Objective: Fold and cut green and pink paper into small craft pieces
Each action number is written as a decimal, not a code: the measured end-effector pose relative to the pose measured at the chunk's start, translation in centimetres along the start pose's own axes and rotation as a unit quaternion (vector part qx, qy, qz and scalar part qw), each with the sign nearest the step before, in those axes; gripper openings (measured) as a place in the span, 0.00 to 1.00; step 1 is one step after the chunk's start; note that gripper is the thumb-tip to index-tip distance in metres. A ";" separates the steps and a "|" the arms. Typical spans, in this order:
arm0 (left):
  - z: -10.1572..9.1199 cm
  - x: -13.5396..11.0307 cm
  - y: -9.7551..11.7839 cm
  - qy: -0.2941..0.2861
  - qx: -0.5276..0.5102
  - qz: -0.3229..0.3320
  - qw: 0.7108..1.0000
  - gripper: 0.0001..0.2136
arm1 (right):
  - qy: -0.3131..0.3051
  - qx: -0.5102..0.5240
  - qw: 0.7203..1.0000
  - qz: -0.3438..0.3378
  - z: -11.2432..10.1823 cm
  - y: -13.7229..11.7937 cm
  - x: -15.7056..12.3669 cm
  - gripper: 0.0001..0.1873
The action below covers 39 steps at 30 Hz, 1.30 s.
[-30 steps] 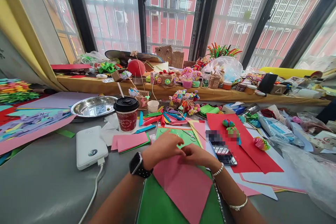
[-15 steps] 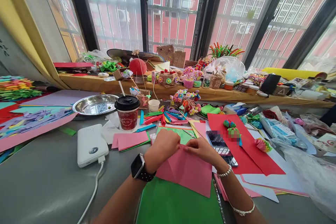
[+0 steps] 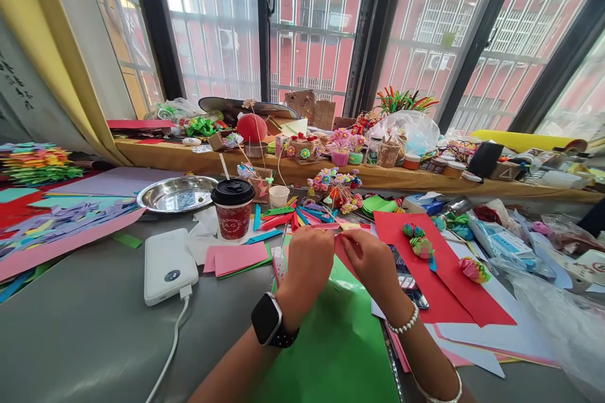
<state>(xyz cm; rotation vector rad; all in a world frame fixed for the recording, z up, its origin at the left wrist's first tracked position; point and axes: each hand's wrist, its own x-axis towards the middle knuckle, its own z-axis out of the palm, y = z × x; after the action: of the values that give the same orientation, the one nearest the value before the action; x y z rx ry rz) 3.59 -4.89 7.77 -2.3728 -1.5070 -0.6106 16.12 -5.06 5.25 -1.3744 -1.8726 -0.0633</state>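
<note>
Above a green sheet (image 3: 340, 346), both hands work close together on pink paper (image 3: 346, 255), of which only a small piece shows between them. My left hand (image 3: 309, 264), with a watch on its wrist, is closed in a fist-like grip at the paper's left side. On the other side my right hand (image 3: 373, 267) pinches the paper with thumb and index finger; a beaded bracelet circles that wrist. Most of the paper is hidden behind the hands. A phone (image 3: 410, 280) lies beside my right hand, partly covered by it.
On the left are a white power bank (image 3: 170, 267) with a cable, a lidded paper cup (image 3: 233, 217) and a steel plate (image 3: 154, 200). Folded pink slips (image 3: 241, 258) lie nearby. Red paper (image 3: 447, 264) with paper flowers is at right. Crafts crowd the windowsill (image 3: 265, 170).
The pink paper, spread over the green sheet before, has been lifted and turned so little of it shows. Both hands have risen and drawn closer together. The view has tilted slightly.
</note>
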 end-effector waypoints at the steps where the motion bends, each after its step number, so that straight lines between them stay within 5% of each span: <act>1: 0.2 -0.1 0.1 -0.006 0.002 -0.007 1.000 0.11 | 0.006 -0.003 1.000 -0.008 0.1 0.0 -0.1 0.12; 29: 0.9 -0.7 0.4 0.013 -0.003 0.000 1.000 0.13 | 0.022 0.010 0.999 -0.025 -0.4 -0.4 -0.2 0.12; 35: 0.3 -0.4 -0.3 -0.010 -0.045 -0.009 0.999 0.13 | -0.034 -0.013 0.999 -0.029 -1.2 -0.3 0.1 0.11; 39: -1.4 0.1 -1.7 -0.108 -0.067 0.054 0.990 0.12 | -0.155 -0.009 0.988 -0.013 -2.2 -0.4 0.7 0.10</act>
<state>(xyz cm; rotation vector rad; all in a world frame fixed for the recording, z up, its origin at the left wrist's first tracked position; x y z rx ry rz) 1.80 -4.67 9.04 -2.6771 -1.4478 -0.4551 17.00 -5.70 7.37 -1.4372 -2.1490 0.1266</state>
